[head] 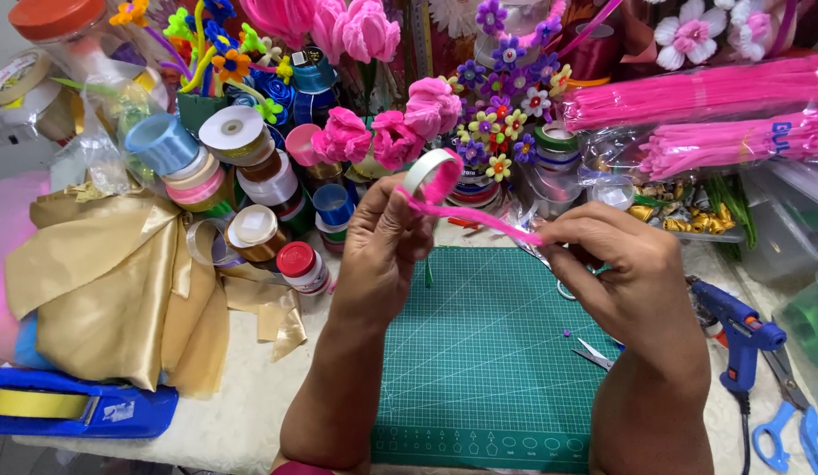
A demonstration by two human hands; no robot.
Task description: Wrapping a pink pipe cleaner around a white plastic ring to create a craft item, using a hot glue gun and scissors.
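Note:
My left hand (384,242) holds a small white tape roll (429,169) upright above the green cutting mat (479,369). A pink fuzzy pipe cleaner (466,215) is wound around the roll and trails to the right. My right hand (624,268) pinches the free end of that pipe cleaner near the mat's upper right corner. Both hands hover above the mat, a little apart.
Ribbon spools (242,167) and gold fabric (119,281) crowd the left. Pink pipe-cleaner flowers (391,132) and bagged pink pipe cleaners (699,97) stand behind. A blue glue gun (734,330), blue-handled scissors (796,413), small snips (594,354) and a blue tape dispenser (75,409) lie nearby.

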